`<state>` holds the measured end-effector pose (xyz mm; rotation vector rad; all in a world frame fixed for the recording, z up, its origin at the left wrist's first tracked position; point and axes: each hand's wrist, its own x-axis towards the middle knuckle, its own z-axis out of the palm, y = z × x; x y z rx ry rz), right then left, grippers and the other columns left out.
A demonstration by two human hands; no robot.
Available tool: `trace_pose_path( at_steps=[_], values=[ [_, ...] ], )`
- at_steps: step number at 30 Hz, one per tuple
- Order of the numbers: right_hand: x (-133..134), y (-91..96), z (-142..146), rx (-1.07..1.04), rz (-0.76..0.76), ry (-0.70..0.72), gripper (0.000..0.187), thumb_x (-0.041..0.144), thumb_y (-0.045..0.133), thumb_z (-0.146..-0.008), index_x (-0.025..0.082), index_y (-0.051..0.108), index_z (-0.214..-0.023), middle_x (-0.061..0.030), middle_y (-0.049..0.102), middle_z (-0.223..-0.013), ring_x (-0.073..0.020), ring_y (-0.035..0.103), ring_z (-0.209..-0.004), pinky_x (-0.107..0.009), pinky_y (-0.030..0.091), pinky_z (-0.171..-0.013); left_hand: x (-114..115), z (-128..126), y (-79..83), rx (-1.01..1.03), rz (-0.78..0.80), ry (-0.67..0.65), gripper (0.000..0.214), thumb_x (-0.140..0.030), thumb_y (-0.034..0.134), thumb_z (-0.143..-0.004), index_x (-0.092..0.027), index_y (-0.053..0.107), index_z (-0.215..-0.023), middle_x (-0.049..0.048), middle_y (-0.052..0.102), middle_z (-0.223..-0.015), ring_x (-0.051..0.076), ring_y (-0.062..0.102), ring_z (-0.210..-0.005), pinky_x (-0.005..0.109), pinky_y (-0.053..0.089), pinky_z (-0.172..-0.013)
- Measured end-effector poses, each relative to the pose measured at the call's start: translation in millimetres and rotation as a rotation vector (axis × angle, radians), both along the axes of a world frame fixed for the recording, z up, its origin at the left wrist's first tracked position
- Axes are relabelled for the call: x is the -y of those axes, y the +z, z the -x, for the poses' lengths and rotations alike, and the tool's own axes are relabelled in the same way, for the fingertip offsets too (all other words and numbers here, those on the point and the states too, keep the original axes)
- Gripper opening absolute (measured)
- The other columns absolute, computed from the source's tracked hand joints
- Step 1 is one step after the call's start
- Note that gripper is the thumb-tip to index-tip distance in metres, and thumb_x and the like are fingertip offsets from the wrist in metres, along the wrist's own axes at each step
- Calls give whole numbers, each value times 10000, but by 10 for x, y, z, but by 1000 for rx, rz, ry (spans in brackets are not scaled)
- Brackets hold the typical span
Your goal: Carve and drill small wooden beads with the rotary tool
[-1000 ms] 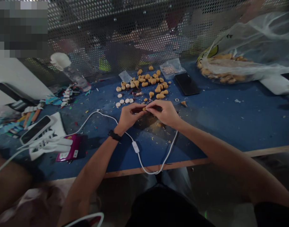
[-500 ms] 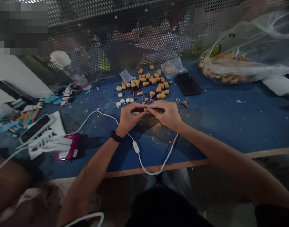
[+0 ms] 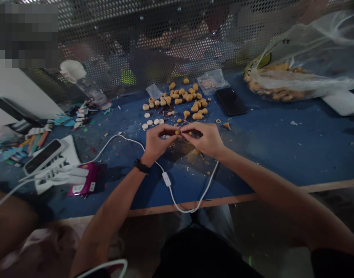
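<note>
Between my hands is a small tan gourd [image 3: 177, 132], its far side hidden by fingers. Thumb and fingers of my left hand [image 3: 156, 143] pinch it from the left. My right hand [image 3: 207, 139] is closed in a pinch, its fingertips meeting the gourd's right side; whether they grip the gourd itself or something tiny on it, I cannot make out. Just beyond lies a loose pile of small tan gourds [image 3: 188, 97], some with dark round openings. Several pale round discs [image 3: 149, 122] rest left of the pile.
Shavings litter the blue tabletop [image 3: 275, 146]. A white cable [image 3: 204, 193] with an inline switch loops under my wrists. A black phone [image 3: 231, 101] and a clear bag of gourds [image 3: 281, 83] lie right. Left are a power strip [image 3: 61, 170], a magenta box [image 3: 88, 179] and a bottle [image 3: 93, 90].
Both hands stay together over the same spot with only slight finger movement. The gourd has shifted a little to the left, and more of it shows beside the left fingertips.
</note>
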<state>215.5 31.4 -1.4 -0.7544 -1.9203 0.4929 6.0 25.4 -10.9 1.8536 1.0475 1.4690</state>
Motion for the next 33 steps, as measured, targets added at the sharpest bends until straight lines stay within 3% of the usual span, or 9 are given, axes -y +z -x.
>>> trace_pose_path(
  at_steps=[10, 16, 19, 23, 29, 33],
  values=[
    [-18, -32, -21, 42, 9, -23, 96, 285, 720, -957, 264, 803, -1001, -36, 832, -990, -224, 786, -897, -361, 636, -828, -7, 21, -27, 23, 57, -27, 381, -494, 928, -725, -189, 806, -918, 54, 806, -860, 165, 774, -745, 314, 668, -756],
    [-11, -6, -32, 38, -54, 23, 83, 191, 722, -941, 241, 788, -948, -27, 826, -912, -204, 777, -830, -317, 614, -771, -4, -3, -15, 35, 45, -50, 390, -517, 931, -710, -191, 823, -895, 64, 805, -864, 176, 774, -778, 303, 665, -727],
    [-3, -13, -27, 10, -10, 3, 41, 207, 749, -922, 238, 774, -912, -14, 810, -852, -188, 769, -767, -295, 606, -711, 7, -23, -3, 55, 26, -68, 359, -490, 931, -724, -196, 826, -902, 61, 807, -862, 164, 773, -770, 290, 665, -723],
    [22, -16, -23, -27, 103, -10, 39, 276, 760, -917, 246, 766, -892, -16, 798, -850, -202, 779, -796, -319, 640, -750, 24, -33, 4, 60, -4, -72, 321, -462, 926, -742, -203, 822, -900, 61, 809, -864, 161, 774, -781, 287, 665, -722],
    [32, -3, -2, -99, 172, 18, 77, 299, 798, -886, 235, 759, -869, -24, 792, -824, -205, 772, -751, -342, 668, -742, 25, -8, 2, -4, -69, -46, 344, -500, 926, -723, -214, 824, -884, 64, 806, -869, 169, 763, -812, 289, 650, -731],
    [-1, -7, 7, -123, 245, 64, 120, 341, 794, -892, 230, 762, -920, -42, 802, -885, -222, 782, -825, -377, 678, -795, 7, 8, 1, -61, -78, -1, 394, -569, 907, -710, -221, 820, -874, 67, 805, -871, 188, 759, -831, 314, 641, -748]
  ],
)
